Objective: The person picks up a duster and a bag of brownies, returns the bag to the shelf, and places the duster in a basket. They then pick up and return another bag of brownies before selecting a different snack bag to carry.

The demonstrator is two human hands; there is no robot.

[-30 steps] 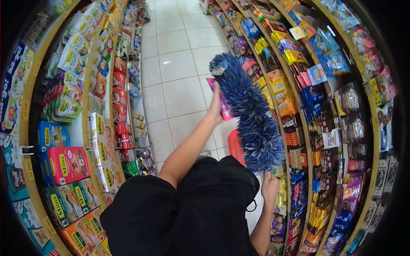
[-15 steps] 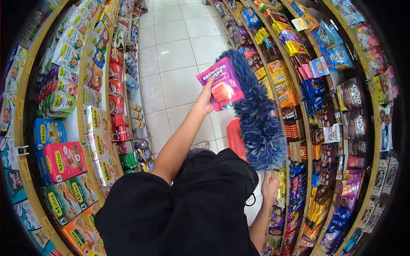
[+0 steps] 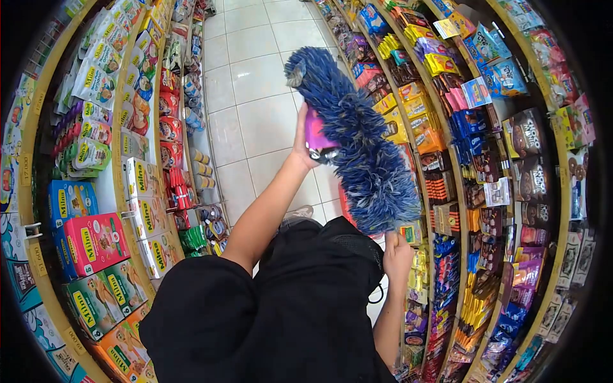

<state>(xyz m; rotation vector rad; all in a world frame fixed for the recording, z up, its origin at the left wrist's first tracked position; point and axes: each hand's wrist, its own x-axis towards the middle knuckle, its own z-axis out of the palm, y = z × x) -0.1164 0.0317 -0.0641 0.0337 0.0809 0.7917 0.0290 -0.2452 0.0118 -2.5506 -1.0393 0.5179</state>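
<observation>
My left hand [image 3: 302, 142] grips a pink and purple snack pouch [image 3: 315, 133] over the aisle floor. Most of the pouch is hidden behind a fluffy blue duster [image 3: 354, 131], which lies across it from my viewpoint. Its shaggy head slants from upper left down to the right, its pale-tipped end over the top of the pouch. My right hand [image 3: 397, 254] is closed round the lower end of the duster, close to the right-hand shelves.
Shelves of snack packets [image 3: 424, 121] line the right side. On the left, shelves hold baby-food boxes [image 3: 96, 244] and pouches. A red item [image 3: 345, 203], partly hidden by the duster, is near the floor. The tiled floor [image 3: 255, 83] runs between the shelves.
The duster has swung left and up, so that it covers most of the pouch, whose printed front showed before. My right hand has risen slightly. My left hand has shifted a little left.
</observation>
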